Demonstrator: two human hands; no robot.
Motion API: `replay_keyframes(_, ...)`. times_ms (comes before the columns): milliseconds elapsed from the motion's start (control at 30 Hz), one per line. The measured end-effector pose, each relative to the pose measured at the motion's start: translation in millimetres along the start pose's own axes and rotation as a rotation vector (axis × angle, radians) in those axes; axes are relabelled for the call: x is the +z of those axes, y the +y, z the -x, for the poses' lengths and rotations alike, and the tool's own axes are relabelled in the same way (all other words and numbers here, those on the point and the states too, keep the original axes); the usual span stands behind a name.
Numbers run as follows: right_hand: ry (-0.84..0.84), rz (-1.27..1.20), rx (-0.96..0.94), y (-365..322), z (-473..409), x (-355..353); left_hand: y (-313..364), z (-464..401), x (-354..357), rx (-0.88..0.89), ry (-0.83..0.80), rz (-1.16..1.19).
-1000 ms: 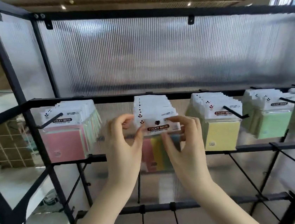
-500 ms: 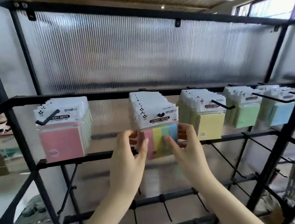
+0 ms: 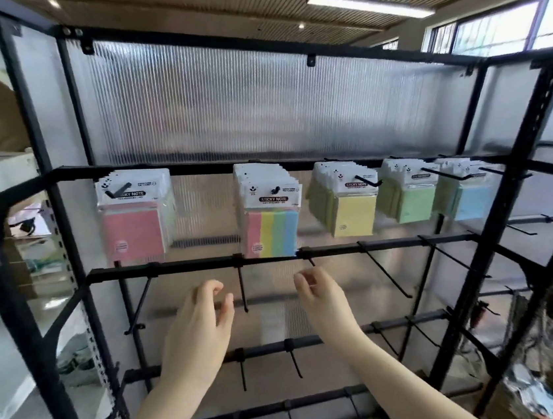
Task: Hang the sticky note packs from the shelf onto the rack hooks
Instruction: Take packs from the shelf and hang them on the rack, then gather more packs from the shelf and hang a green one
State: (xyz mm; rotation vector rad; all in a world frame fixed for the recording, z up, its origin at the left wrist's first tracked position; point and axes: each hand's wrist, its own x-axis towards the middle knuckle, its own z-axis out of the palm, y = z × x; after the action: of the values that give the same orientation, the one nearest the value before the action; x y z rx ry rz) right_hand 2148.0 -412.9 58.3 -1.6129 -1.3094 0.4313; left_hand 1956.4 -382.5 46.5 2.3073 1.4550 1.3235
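Take the black metal display rack's top crossbar [image 3: 194,165] as your landmark. Five bundles of plastic-wrapped sticky note packs already hang from hooks under it: pink [image 3: 135,222] at the left, the four-colour striped bundle [image 3: 270,210] in the middle, then yellow [image 3: 346,201], green [image 3: 407,192] and blue [image 3: 465,187] to the right. Your left hand [image 3: 195,328] and right hand [image 3: 323,297] sit below that bar, under the striped bundle, fingers loosely curled and holding nothing. The bare black hooks [image 3: 243,289] on the lower bars are unfilled, so more hanging likely remains. The supply shelf is out of view, so I can't say how many packs are left.
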Motion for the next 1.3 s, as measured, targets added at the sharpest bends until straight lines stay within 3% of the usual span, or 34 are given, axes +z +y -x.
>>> replay_keyframes(267, -0.144, 0.057, -0.19, -45, 63, 42, -18, 79, -53, -0.151, -0.102, -0.118)
replay_keyframes(667, -0.528, 0.163, -0.512, -137, 137, 202, -136, 140, -185, -0.414, 0.028, -0.287)
replay_keyframes(933, -0.774, 0.413, -0.494, -194, 147, 353, -266, 150, -287, -0.504, -0.097, -0.36)
replay_keyframes(1300, -0.826, 0.423, -0.411, -252, 161, 496, -390, 173, -390, -0.578, -0.121, -0.434)
